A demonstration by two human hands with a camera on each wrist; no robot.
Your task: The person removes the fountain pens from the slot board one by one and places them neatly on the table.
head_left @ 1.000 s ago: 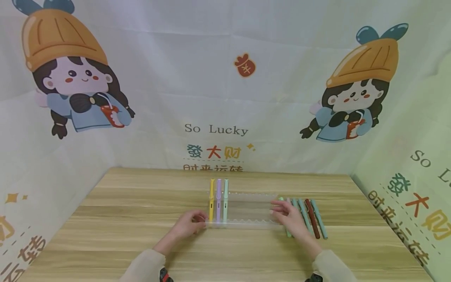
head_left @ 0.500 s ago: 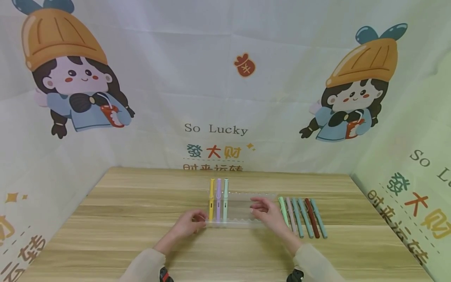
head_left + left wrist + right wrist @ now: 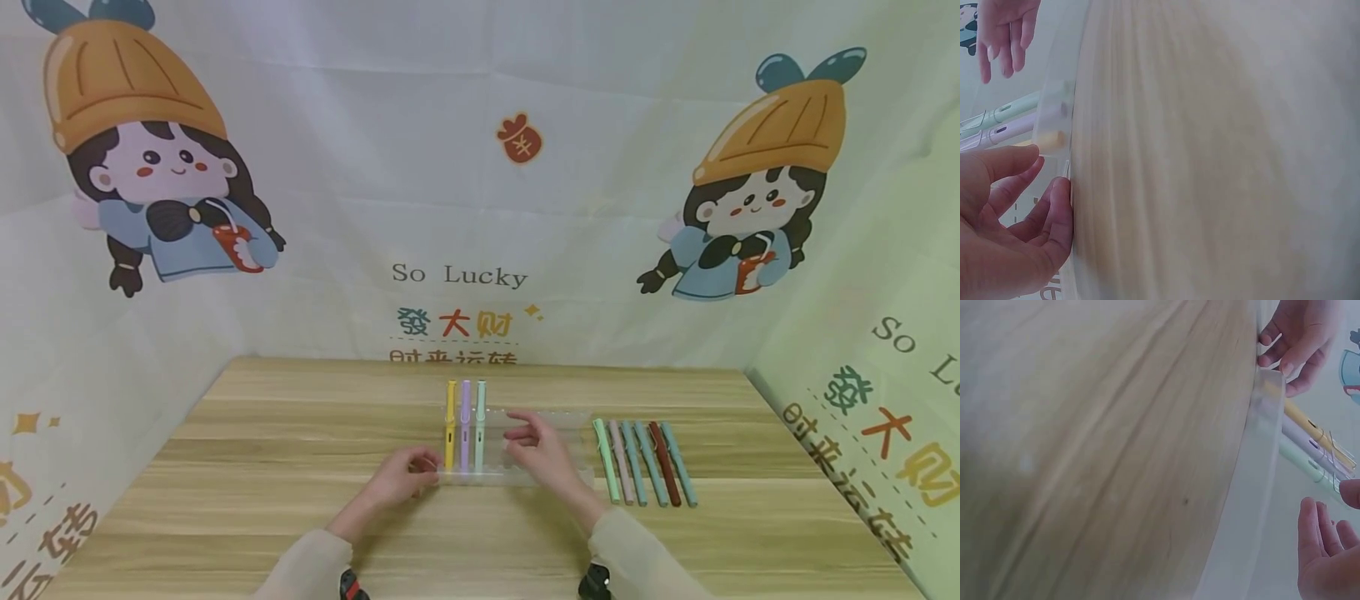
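A clear pen stand [image 3: 540,477] with notched edges lies on the table. A yellow pen [image 3: 451,429], a lilac pen [image 3: 466,429] and a mint pen [image 3: 481,429] stand side by side in its left end. My left hand [image 3: 405,477] grips the stand's left front corner, thumb near the yellow pen's lower end and fingers along the outer side; the left hand [image 3: 1016,219] is close up in the left wrist view. My right hand [image 3: 543,450], holding nothing, is over the stand just right of the mint pen. In the right wrist view the right hand [image 3: 1332,556] has its fingers apart.
Right of the stand lie several pens in a slanted row: a light green pen [image 3: 607,462], a pinkish pen [image 3: 622,467], blue-green ones and a dark red pen [image 3: 666,467]. A printed cloth [image 3: 465,208] hangs behind the wooden table [image 3: 300,425].
My right hand has moved left from beside the loose pens to over the stand near the mint pen, uncovering the light green and pinkish pens. The left hand has stayed put.
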